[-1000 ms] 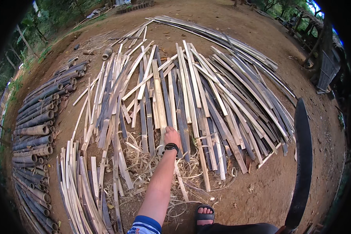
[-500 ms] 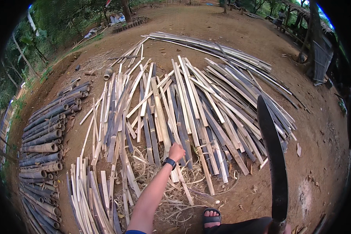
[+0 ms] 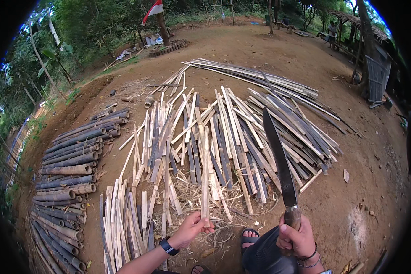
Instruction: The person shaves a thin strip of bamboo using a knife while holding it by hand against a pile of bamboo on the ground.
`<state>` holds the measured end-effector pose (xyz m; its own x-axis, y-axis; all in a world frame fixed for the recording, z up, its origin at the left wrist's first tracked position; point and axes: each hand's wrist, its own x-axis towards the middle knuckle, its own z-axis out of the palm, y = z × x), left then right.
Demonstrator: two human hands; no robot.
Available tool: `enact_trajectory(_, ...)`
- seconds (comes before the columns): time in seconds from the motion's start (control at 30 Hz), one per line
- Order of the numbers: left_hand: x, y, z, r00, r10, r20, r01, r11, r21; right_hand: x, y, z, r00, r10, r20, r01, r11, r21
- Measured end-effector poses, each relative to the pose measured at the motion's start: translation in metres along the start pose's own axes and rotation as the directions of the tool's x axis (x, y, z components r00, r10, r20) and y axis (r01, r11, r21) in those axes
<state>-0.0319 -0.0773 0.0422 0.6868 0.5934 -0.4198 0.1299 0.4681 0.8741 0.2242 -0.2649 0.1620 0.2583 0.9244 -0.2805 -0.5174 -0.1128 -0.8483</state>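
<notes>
Near the lower middle my left hand [image 3: 191, 232], a dark watch on its wrist, is closed on the near end of a pale split bamboo strip [image 3: 206, 176]. The strip points away from me over the pile. My right hand [image 3: 299, 241] is wrapped round the wooden handle of a machete [image 3: 280, 157]; its long dark blade points up and away. Between and beyond my hands lies a wide spread of split bamboo strips [image 3: 242, 137], some pale side up, others dark. Curled bamboo shavings [image 3: 223, 201] cover the ground under their near ends.
Whole dark bamboo poles [image 3: 71, 170] are stacked at the left. A smaller bundle of strips [image 3: 118, 219] lies near front left, longer strips [image 3: 260, 75] at the back. My sandalled foot [image 3: 250, 238] is below. A person [image 3: 332, 32] stands far right near a thatched shelter.
My left hand has drawn back toward me, bringing a bamboo strip with it. The right hand has come fully into view with the machete, and the view has tilted upward.
</notes>
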Motion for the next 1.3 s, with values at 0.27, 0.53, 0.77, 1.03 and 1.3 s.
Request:
enact_trajectory(0.27,-0.111,0.003,0.003,0.963,0.095,-0.251,-0.161,0.953,-0.258,0.017,0.011,0.001,0.999,-0.039,0.002,0.039,0.999,-0.033)
enact_trajectory(0.53,-0.116,0.017,-0.009,0.798,0.221,-0.560,-0.410,0.881,-0.237,0.049,0.010,-0.022,0.997,0.051,0.059,-0.056,0.995,0.083)
enact_trajectory(0.77,-0.103,0.024,0.011,0.678,0.395,-0.619,-0.693,0.624,-0.361,0.053,0.012,-0.033,0.999,0.046,0.008,-0.046,0.990,0.130)
enact_trajectory(1.03,-0.084,-0.004,-0.056,0.584,0.606,-0.541,-0.811,0.413,-0.414,0.058,0.017,-0.024,0.997,0.068,0.038,-0.073,0.987,0.141)
enact_trajectory(1.3,-0.113,0.069,-0.017,-0.265,0.836,-0.481,-0.780,0.108,0.616,0.056,0.019,-0.017,0.990,0.079,0.112,-0.096,0.984,0.149)
